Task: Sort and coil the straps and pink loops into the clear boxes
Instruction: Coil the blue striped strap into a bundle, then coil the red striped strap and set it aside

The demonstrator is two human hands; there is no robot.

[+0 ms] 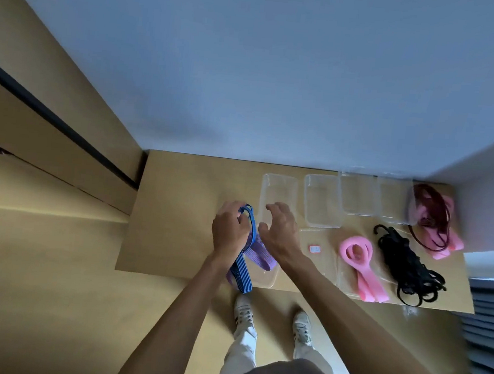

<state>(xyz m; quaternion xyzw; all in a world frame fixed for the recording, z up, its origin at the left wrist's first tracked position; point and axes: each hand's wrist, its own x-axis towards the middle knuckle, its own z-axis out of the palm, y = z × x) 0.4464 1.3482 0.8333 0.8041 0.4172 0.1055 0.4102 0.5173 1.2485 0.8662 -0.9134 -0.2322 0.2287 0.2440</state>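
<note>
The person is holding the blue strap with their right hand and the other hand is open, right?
Not quite. The head view shows the left hand holding the blue strap; it is the right hand that is open beside it.

Low tan tabletop (183,211): clear boxes (323,200) in a row beyond the fingertips (274,207), pink loops (357,254) and black cord bundle (404,262) right of them, maroon straps (430,216) farthest right.

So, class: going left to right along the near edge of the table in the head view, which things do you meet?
Blue strap → purple strap → pink loop → black cord bundle.
</note>
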